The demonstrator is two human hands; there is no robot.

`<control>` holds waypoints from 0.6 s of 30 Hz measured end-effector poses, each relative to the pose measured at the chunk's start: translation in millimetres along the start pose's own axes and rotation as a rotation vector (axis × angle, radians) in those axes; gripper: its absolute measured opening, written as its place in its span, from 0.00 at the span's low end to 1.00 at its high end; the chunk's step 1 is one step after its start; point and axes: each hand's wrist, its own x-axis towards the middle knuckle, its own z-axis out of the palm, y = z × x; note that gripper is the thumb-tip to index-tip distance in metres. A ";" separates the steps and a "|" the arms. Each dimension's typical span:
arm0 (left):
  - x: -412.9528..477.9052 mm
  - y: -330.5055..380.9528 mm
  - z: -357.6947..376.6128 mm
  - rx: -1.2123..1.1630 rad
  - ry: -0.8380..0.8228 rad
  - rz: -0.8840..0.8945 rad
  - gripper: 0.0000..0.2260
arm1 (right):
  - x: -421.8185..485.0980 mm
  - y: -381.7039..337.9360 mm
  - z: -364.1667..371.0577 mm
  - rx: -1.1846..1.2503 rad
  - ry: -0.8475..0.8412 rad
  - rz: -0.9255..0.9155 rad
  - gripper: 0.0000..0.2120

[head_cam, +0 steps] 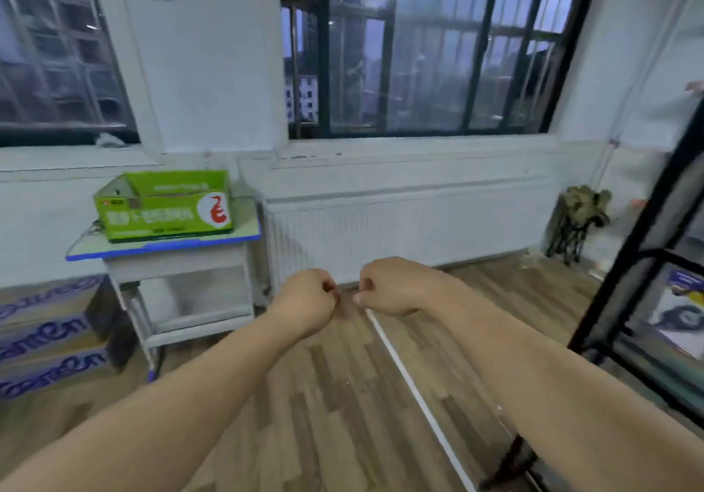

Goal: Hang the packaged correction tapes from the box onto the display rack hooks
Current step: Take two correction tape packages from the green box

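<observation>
Green cardboard marks what we are after: the box (164, 213) sits in the left middle of the frame on a small desk (244, 221) with a blue-edged top, its long side running across the picture and its open top turned up and slightly away from us. We cannot see inside it from this angle, so the packaged correction tapes are hidden, if they are there. Our hands hang in the centre of the frame, close together but not touching, both arms stretched forward. The left hand (304, 301) and the right hand (392, 287) are both curled into loose fists with knuckles away from us, and we see nothing held in either, though the blur would hide anything very small. The box lies up and to the left of both hands and well apart from them, so the left hand is the nearer one, and we judge that the coming reach swings that way. The display rack (642, 240), a black frame, runs down the right edge of the frame on the opposite side of our hands from the box; its hooks do not show. Below us is a wood-patterned floor (343, 396) crossed by a white strip (411, 381) that runs from under the right hand toward the bottom of the picture. A white radiator (400, 228) lines the far wall under a large dark-framed window (419, 53), and stacked cartons (45, 335) stand at the lower left beside the desk.
</observation>
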 end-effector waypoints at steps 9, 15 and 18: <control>78.6 -174.8 -98.4 0.082 0.190 -0.351 0.10 | 215.7 -140.0 6.7 -0.088 -0.060 -0.374 0.18; 171.4 -248.2 -168.8 0.183 0.270 -0.501 0.10 | 371.7 -185.8 -13.8 -0.084 -0.065 -0.475 0.18; 210.0 -279.2 -198.8 0.188 0.324 -0.535 0.12 | 439.0 -210.7 -24.7 -0.079 -0.051 -0.530 0.18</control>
